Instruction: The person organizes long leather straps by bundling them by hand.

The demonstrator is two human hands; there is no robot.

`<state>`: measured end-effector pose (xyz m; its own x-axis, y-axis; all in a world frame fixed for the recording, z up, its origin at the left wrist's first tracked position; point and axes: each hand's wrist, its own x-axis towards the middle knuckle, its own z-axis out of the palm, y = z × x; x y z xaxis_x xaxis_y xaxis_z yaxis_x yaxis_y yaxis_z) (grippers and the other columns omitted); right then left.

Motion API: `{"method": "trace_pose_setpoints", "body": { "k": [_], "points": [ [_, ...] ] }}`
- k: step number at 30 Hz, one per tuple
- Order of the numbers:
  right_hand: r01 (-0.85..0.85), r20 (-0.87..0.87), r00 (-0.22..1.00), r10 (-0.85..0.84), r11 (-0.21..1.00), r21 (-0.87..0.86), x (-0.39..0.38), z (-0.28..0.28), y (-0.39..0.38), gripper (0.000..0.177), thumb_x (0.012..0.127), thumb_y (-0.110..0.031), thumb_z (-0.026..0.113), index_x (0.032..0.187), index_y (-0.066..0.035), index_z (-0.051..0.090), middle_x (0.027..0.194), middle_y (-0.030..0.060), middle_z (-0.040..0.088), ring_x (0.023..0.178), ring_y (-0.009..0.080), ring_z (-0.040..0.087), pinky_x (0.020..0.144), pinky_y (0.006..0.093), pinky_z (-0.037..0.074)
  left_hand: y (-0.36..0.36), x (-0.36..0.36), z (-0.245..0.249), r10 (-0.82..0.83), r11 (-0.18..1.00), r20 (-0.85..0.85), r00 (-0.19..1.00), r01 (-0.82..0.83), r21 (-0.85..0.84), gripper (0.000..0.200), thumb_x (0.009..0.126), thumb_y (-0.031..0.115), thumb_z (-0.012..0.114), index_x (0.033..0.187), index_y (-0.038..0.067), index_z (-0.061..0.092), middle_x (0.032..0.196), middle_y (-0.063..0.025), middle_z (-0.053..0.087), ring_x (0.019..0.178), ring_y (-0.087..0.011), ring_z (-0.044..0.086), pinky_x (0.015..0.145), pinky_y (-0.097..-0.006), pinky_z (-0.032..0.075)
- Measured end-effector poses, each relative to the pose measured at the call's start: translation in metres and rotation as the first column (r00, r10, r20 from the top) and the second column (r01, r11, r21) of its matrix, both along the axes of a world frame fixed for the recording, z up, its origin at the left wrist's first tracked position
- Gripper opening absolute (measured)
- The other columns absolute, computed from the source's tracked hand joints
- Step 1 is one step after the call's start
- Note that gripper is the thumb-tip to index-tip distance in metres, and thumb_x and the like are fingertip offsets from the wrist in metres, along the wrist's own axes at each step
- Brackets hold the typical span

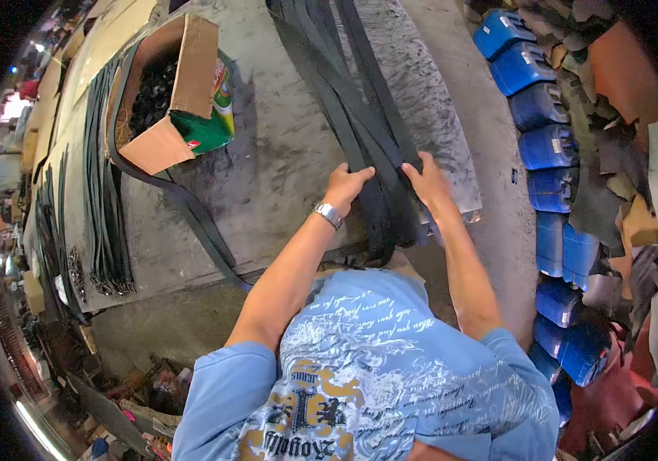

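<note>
A bundle of long black leather straps [360, 115] runs down the grey worktable [267, 92] and hangs over its near edge. My left hand [348, 187] is closed on the left side of the bundle, thumb on top and the other fingers mostly hidden. On the right side, my right hand [430, 184] grips the straps between thumb and fingers. Between my hands the straps lie crossed and overlapping. The hanging ends are dark and partly hidden by my body.
At the upper left stands an open cardboard box [201, 58] of black pieces, with a loose strap [191, 207] around it. More dark strips [98, 192] lie at the table's left. Several blue jerrycans [548, 146] line the floor at right, beside leather scraps [629, 69].
</note>
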<state>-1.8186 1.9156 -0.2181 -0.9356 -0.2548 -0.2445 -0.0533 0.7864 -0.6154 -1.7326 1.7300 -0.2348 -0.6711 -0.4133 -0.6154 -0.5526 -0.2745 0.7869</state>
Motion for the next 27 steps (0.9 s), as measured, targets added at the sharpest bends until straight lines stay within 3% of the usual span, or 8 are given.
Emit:
{"method": "trace_pose_setpoints", "body": {
  "k": [3,4,7,10,11,15,20,27],
  "points": [
    [0.007,0.515,0.808,0.287,0.869,-0.495,-0.035,-0.019,0.006,0.050,0.089,-0.044,0.064,0.116,-0.002,0.063,0.120,0.0238,0.063,0.106,0.0396,0.061,0.093,0.0449,0.046,0.012,-0.016,0.030,0.084,0.983,-0.054,0.995,-0.074,0.167,0.066,0.080,0.021,0.078,0.125,-0.015,0.047,0.116,-0.0204,0.064,0.098,-0.0257,0.067,0.081,-0.0363,0.055],
    [-0.073,0.259,0.951,0.168,0.937,-0.340,-0.032,-0.042,0.002,0.054,0.086,-0.045,0.068,0.115,0.000,0.062,0.112,0.0239,0.066,0.105,0.0375,0.063,0.090,0.0424,0.047,0.013,-0.020,0.034,0.116,0.973,-0.073,0.991,-0.099,0.206,0.064,0.080,0.021,0.078,0.124,-0.015,0.048,0.117,-0.0208,0.063,0.098,-0.0262,0.067,0.080,-0.0367,0.055],
    [-0.262,0.096,0.952,0.291,0.935,-0.239,-0.033,-0.026,-0.005,0.057,0.086,-0.044,0.069,0.117,0.003,0.061,0.113,0.0240,0.066,0.110,0.0349,0.062,0.092,0.0400,0.047,0.019,-0.027,0.038,0.320,0.931,-0.089,0.943,-0.295,0.215,0.056,0.080,0.020,0.078,0.118,-0.012,0.053,0.112,-0.0195,0.065,0.094,-0.0261,0.068,0.077,-0.0367,0.056],
    [-0.057,0.221,0.950,0.222,0.816,-0.575,-0.027,-0.021,-0.010,0.055,0.090,-0.032,0.069,0.130,0.001,0.051,0.118,0.0134,0.064,0.108,0.0250,0.060,0.093,0.0381,0.047,0.006,-0.025,0.020,0.229,0.742,-0.014,0.973,-0.165,0.649,0.050,0.081,0.032,0.080,0.109,-0.006,0.065,0.103,-0.0171,0.069,0.088,-0.0252,0.069,0.079,-0.0420,0.057],
    [0.040,0.376,0.887,0.268,0.768,-0.639,-0.025,-0.008,-0.012,0.053,0.090,-0.028,0.069,0.132,-0.001,0.051,0.117,0.0111,0.064,0.104,0.0226,0.061,0.091,0.0357,0.049,0.010,-0.023,0.024,0.231,0.767,-0.076,0.970,-0.133,0.627,0.053,0.081,0.032,0.080,0.112,-0.007,0.064,0.104,-0.0178,0.069,0.088,-0.0269,0.069,0.081,-0.0430,0.057],
    [0.232,0.662,0.666,0.345,0.747,-0.623,-0.039,-0.018,-0.002,0.047,0.091,-0.032,0.069,0.123,0.001,0.059,0.114,0.0086,0.066,0.098,0.0197,0.063,0.089,0.0326,0.048,0.012,-0.030,0.005,0.153,0.836,-0.147,0.977,-0.048,0.547,0.061,0.083,0.034,0.078,0.119,-0.011,0.059,0.108,-0.0216,0.068,0.094,-0.0315,0.069,0.082,-0.0457,0.056],
    [0.134,0.553,0.769,0.321,0.765,-0.630,-0.016,-0.015,0.003,0.054,0.089,-0.037,0.070,0.124,0.002,0.059,0.112,0.0088,0.067,0.099,0.0194,0.064,0.090,0.0327,0.047,0.023,-0.004,-0.002,0.221,0.901,-0.322,0.921,-0.066,0.429,0.066,0.085,0.040,0.076,0.120,-0.012,0.057,0.111,-0.0202,0.067,0.094,-0.0290,0.068,0.080,-0.0448,0.056],
    [-0.147,0.553,0.757,0.348,0.916,-0.374,0.051,0.019,0.029,0.059,0.085,-0.045,0.072,0.118,0.004,0.063,0.109,0.0093,0.067,0.101,0.0189,0.060,0.088,0.0334,0.047,0.055,0.080,0.011,0.220,0.798,-0.193,0.956,-0.063,0.599,0.054,0.090,0.042,0.071,0.120,-0.002,0.061,0.110,-0.0121,0.068,0.098,-0.0231,0.067,0.085,-0.0391,0.055]
  ]
}}
